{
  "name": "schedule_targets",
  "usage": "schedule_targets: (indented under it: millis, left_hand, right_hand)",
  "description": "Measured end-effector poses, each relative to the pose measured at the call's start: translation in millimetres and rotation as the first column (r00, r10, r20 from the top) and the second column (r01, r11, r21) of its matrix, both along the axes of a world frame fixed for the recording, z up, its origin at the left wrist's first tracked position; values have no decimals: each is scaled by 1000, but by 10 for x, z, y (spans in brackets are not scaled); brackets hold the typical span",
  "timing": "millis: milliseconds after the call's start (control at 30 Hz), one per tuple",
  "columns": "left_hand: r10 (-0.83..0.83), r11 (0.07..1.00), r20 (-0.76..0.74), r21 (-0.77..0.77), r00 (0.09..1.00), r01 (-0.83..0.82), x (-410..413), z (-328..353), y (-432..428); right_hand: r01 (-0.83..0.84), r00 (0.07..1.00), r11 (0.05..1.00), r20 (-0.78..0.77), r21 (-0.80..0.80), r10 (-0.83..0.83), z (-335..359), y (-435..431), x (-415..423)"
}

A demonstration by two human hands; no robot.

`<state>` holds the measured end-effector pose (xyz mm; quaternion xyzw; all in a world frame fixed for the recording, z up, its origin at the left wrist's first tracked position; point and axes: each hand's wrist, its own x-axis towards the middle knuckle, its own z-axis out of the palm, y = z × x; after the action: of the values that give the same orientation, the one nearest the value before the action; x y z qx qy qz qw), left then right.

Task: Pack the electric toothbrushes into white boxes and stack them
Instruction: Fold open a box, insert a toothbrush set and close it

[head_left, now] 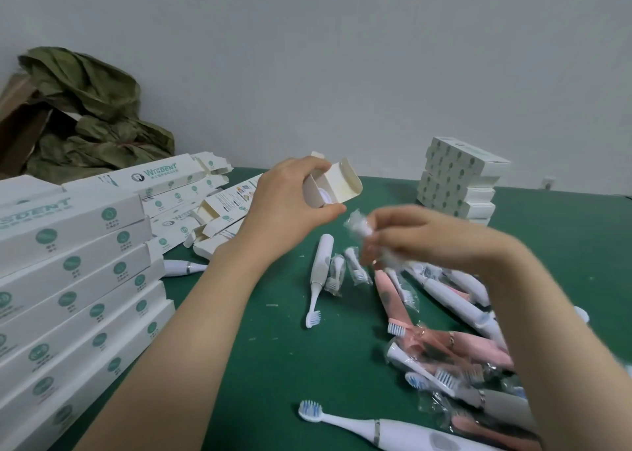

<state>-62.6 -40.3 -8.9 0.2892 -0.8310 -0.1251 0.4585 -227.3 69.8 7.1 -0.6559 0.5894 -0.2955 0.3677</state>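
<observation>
My left hand (290, 191) holds a white box (337, 185) above the table, its end flap open toward me; something pale shows inside the opening. My right hand (403, 235), blurred, grips a brush head in a clear wrapper (357, 225) just right of the box mouth. A white toothbrush (319, 273) lies on the green table below the hands. A heap of white and pink toothbrushes and wrapped brush heads (441, 334) lies under my right forearm. Another white toothbrush (376, 428) lies at the near edge.
A tall stack of white boxes (78, 279) fills the left side, with loose open boxes (191, 204) behind it. A smaller stack of boxes (458, 177) stands at the back right. Green crumpled fabric (92, 115) and a cardboard carton sit at the far left by the wall.
</observation>
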Motion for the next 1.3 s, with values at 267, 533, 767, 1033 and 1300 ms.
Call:
schedule_targets:
  millis: [267, 533, 767, 1033, 1300]
  left_hand:
    - [-91, 995, 72, 45, 993, 88, -27, -1, 65]
    - [-190, 975, 187, 150, 964, 163, -70, -46, 58]
    - [-152, 979, 118, 150, 981, 134, -30, -21, 57]
    - [-180, 967, 32, 189, 983, 171, 2, 17, 44]
    - [-187, 965, 41, 193, 981, 176, 2, 22, 60]
  right_hand:
    - [408, 812, 720, -137, -561, -567, 101, -84, 300]
    - [327, 816, 796, -272, -510, -510, 44, -143, 417]
    - [583, 763, 543, 178, -605, -621, -12, -190, 332]
    - [342, 860, 617, -28, -709, -509, -132, -217, 525]
    - [263, 805, 647, -207, -716, -556, -160, -237, 496]
